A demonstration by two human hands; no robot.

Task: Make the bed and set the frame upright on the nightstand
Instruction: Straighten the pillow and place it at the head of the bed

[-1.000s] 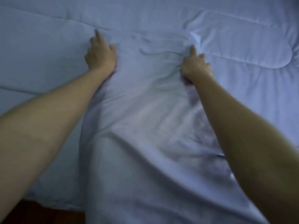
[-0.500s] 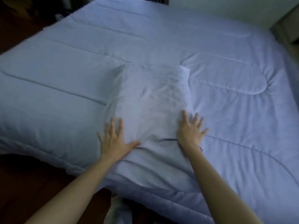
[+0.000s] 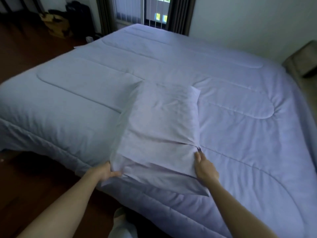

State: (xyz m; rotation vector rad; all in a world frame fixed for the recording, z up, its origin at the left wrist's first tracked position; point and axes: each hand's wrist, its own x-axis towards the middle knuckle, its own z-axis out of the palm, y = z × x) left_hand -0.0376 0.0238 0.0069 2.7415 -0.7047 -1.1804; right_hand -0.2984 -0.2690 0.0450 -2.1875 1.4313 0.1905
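Left hand: pinching the pillow at its near left corner. Right hand: open, flat on the pillow's near right edge. Pillow: on the quilt, long axis running away from both hands. Frame, nightstand: not seen.

head view looks forward-down over the bed, near its edge.
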